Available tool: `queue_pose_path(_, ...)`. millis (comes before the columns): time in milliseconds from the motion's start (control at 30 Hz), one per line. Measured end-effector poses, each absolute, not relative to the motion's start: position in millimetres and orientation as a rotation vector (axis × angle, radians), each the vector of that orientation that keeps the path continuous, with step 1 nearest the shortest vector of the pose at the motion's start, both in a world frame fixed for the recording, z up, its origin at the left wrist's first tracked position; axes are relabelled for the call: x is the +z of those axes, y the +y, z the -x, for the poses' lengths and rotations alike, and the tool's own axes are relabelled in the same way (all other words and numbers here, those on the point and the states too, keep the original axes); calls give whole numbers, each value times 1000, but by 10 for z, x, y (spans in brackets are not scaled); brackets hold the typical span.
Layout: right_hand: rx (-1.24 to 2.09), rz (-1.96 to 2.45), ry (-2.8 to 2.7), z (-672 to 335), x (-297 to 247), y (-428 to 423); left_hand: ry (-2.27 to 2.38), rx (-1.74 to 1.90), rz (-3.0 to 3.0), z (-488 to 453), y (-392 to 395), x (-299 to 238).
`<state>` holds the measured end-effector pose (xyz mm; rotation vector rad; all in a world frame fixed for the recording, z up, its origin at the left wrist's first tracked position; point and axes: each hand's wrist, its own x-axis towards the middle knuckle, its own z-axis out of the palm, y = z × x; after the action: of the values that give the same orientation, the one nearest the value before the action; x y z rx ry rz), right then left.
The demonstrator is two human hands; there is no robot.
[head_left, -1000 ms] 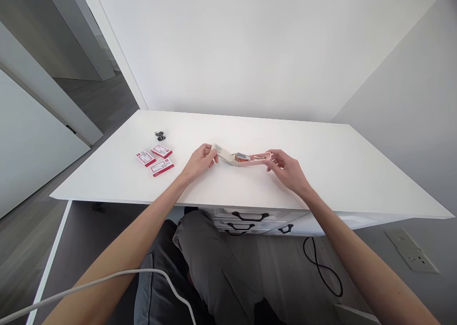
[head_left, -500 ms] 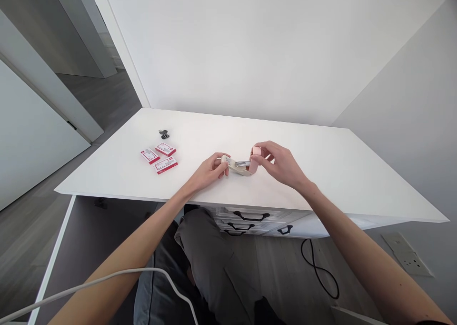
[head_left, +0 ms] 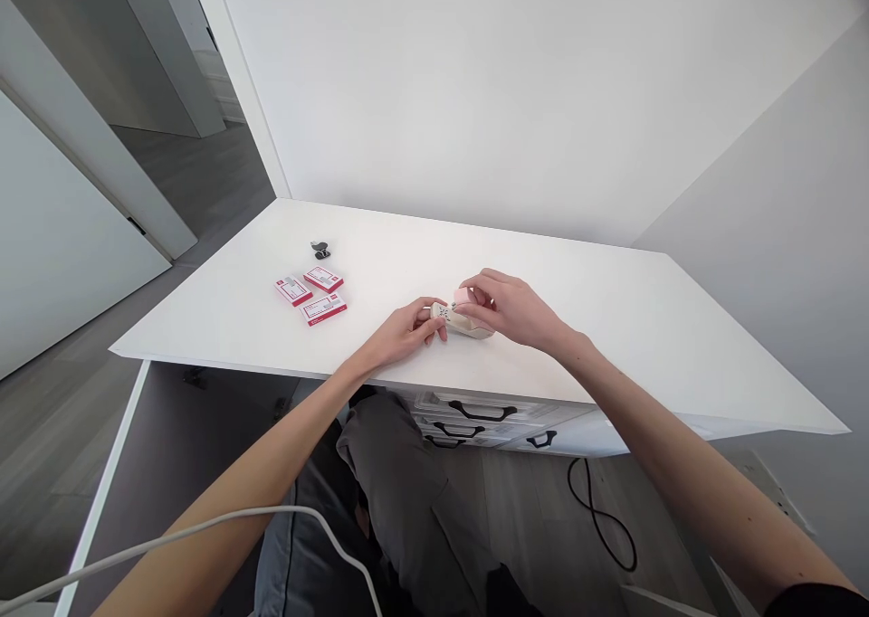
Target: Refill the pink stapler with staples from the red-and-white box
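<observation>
A small stapler (head_left: 468,327) with a cream body and a pink top part (head_left: 463,297) lies low over the white tabletop. My left hand (head_left: 405,331) is closed around its left end, where a dark pattern shows on the cream surface. The fingers of my right hand (head_left: 514,308) pinch the pink part, which is raised above the cream base. Its metal rail is mostly hidden by my right fingers.
Left of my hands lie three red-and-white small boxes (head_left: 324,308). Behind them sits a small black clip-like object (head_left: 320,250). The white tabletop (head_left: 611,336) ends at a wall behind. A white cable (head_left: 224,516) crosses my left forearm.
My right hand has shifted left with the pink part, toward my left hand. The metal rail that showed between them is now largely covered. The view has tilted slightly.
</observation>
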<state>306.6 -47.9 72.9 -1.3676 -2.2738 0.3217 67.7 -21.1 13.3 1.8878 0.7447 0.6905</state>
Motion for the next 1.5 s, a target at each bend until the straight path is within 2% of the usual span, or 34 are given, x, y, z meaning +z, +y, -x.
queue_pose_path(333, 366, 1399, -2432, -2926, 666, -431, 1002, 716, -2218, -612, -136, -1)
queue_pose_path(700, 170, 1482, -2444, -2452, 580, 20, 1383, 778, -2300, -364, -277, -101)
queue_pose_path(900, 366, 1554, -2140, -1821, 462, 650, 1407, 943, -2021, -223, -446, -112)
queue_pose_path(1067, 557, 1347, -1981, -1470, 452, 946, 1386, 966, -1963, -222, -479, -60)
queue_pose_path(1267, 588, 1312, -1905, -1724, 259, 815, 1376, 943, -2002, -221, -483, -46)
queue_pose_path(1500, 739, 1349, -1818, -2316, -51, 254, 1368, 946, -2018, -215, -488, -6)
